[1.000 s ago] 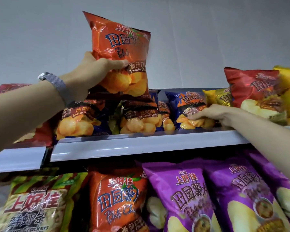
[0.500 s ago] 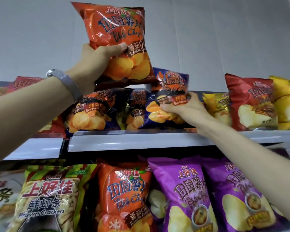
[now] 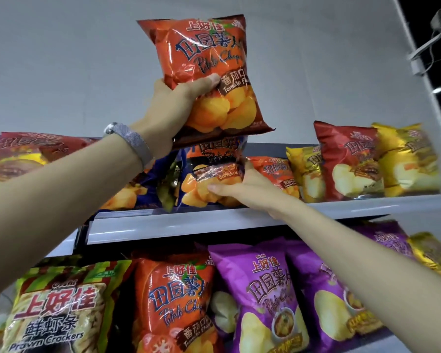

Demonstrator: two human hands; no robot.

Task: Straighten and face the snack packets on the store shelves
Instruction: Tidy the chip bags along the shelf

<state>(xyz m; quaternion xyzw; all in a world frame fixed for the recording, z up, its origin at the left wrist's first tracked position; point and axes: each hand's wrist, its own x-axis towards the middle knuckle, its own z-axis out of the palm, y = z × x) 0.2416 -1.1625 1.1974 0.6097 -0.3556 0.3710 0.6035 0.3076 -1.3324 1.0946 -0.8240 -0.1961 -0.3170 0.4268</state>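
My left hand (image 3: 175, 110) grips an orange tomato chip packet (image 3: 209, 72) and holds it upright above the top shelf (image 3: 214, 222). Just below it, my right hand (image 3: 242, 189) holds a dark blue barbecue chip packet (image 3: 209, 174) from its right side, thumb across the front, with the packet's bottom down at the shelf. More blue barbecue packets (image 3: 135, 192) lie partly hidden behind my left wrist. To the right of my right hand stands another orange packet (image 3: 278, 174).
Yellow (image 3: 303, 171), red (image 3: 349, 159) and gold (image 3: 407, 159) packets line the top shelf's right side; red packets (image 3: 23, 154) sit at its left. The lower shelf holds prawn crackers (image 3: 59, 307), an orange packet (image 3: 176, 299) and purple packets (image 3: 262, 289). A white wall rises behind.
My right hand took the blue barbecue packet off the shelf's right part, lifted it and carried it left under the orange packet. My left hand kept the orange packet raised.
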